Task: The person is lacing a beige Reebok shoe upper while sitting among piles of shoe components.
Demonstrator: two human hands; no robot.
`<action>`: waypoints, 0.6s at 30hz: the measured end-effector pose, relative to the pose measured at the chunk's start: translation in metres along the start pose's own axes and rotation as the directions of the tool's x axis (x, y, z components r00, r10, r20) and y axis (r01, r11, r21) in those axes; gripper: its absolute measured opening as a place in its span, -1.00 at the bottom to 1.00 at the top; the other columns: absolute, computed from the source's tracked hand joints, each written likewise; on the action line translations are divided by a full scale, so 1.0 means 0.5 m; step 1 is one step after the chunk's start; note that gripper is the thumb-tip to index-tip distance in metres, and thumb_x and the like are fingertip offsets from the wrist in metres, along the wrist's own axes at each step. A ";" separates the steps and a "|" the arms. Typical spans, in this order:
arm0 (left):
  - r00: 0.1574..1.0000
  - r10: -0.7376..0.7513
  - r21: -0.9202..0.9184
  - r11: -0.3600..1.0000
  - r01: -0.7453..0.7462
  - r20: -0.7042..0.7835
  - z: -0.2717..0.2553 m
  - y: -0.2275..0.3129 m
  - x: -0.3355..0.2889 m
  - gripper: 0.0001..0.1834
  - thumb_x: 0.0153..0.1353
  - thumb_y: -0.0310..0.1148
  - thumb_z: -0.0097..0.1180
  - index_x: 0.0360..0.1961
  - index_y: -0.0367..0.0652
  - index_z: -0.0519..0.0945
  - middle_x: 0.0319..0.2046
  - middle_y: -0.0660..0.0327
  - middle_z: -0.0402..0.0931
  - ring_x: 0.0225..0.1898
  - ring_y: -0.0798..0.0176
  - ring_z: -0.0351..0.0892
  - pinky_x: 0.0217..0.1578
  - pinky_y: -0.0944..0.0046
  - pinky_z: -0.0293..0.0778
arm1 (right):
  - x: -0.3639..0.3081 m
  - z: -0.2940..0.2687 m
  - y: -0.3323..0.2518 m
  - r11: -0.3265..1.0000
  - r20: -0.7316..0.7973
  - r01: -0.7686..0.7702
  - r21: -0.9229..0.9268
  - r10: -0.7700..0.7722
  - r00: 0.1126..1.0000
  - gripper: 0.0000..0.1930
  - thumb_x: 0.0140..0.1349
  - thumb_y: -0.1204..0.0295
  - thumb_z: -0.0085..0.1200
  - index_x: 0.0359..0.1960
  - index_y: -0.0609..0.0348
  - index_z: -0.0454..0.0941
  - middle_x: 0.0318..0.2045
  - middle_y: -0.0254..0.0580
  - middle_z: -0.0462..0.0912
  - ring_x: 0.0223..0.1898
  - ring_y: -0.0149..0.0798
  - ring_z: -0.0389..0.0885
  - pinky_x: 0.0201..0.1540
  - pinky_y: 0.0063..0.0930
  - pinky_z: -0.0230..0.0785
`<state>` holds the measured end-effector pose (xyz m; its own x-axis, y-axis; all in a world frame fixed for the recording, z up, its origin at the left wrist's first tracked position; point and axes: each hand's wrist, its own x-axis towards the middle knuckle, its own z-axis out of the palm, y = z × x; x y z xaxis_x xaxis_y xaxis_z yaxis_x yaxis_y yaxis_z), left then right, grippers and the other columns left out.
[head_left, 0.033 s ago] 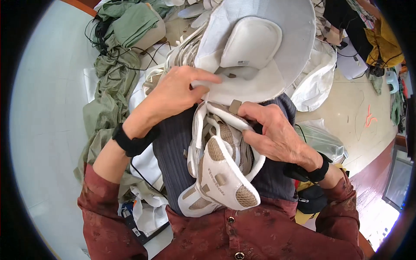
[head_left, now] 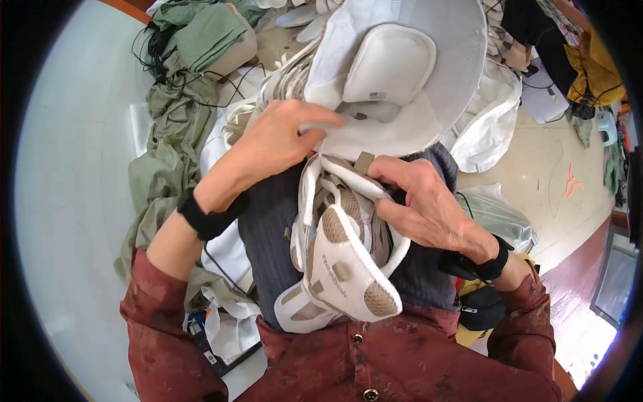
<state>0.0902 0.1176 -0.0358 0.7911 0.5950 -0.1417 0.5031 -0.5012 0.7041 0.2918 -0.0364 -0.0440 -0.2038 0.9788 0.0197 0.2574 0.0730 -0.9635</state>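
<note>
Across my lap hang several white and tan shoe uppers [head_left: 345, 261], with mesh patches and small tan tabs, bunched together. My right hand [head_left: 429, 208] pinches the padded collar of one upper beside a tan tab [head_left: 364, 163]. Above them lies a large white cap-shaped piece [head_left: 462, 60], hollow side up, with a padded panel [head_left: 392, 63] inside. At its near left edge, the thumb and forefinger of my left hand [head_left: 274, 141] close on the white material, close to where the uppers begin. My other left fingers are curled out of sight.
More shoe uppers [head_left: 288, 80] are stacked beyond my left hand. Green cloth [head_left: 164, 174] and dark cords lie to the left. On the right are white cloth [head_left: 485, 137], a clear plastic bag [head_left: 499, 214] and a pink-orange strip [head_left: 573, 181] on the tabletop.
</note>
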 end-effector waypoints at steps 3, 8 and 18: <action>0.992 0.109 0.112 0.988 -0.102 -0.058 0.006 -0.009 0.017 -0.60 0.17 -0.53 0.03 0.04 -0.19 0.67 -0.12 0.04 0.72 -0.41 0.18 0.69 -0.23 0.25 0.61 | 0.007 -0.011 -0.013 0.994 0.023 -0.057 -0.094 0.060 0.998 -0.76 0.02 0.62 0.01 -0.22 0.37 0.49 -0.54 -0.08 0.49 -0.50 -0.24 0.37 -0.37 -0.38 0.31; 0.999 0.036 -0.027 0.999 -0.036 -0.006 0.002 0.015 -0.028 -0.38 0.17 -0.59 -0.03 0.30 -0.05 0.47 0.17 0.06 0.54 -0.19 0.25 0.65 -0.12 0.27 0.54 | -0.006 0.000 0.001 0.990 0.034 -0.118 -0.078 0.121 0.992 -0.75 0.08 0.59 0.06 -0.18 0.41 0.46 -0.46 0.00 0.54 -0.48 -0.21 0.46 -0.30 -0.39 0.40; 0.955 0.054 -0.042 0.997 -0.069 -0.293 0.089 0.085 -0.176 -0.60 0.33 -0.42 0.01 0.18 -0.25 0.54 0.02 -0.10 0.50 0.06 -0.06 0.54 0.12 0.11 0.42 | -0.030 0.001 -0.031 0.917 -0.080 0.013 -0.398 -0.049 0.996 -0.79 0.28 0.47 0.20 -0.15 0.37 0.55 -0.40 0.05 0.63 -0.41 0.00 0.64 -0.31 -0.28 0.50</action>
<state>0.0573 0.0157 -0.0243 0.6803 0.7251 0.1065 0.4325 -0.5145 0.7405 0.2903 -0.0521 -0.0294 -0.1397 0.9863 0.0882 0.6093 0.1558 -0.7775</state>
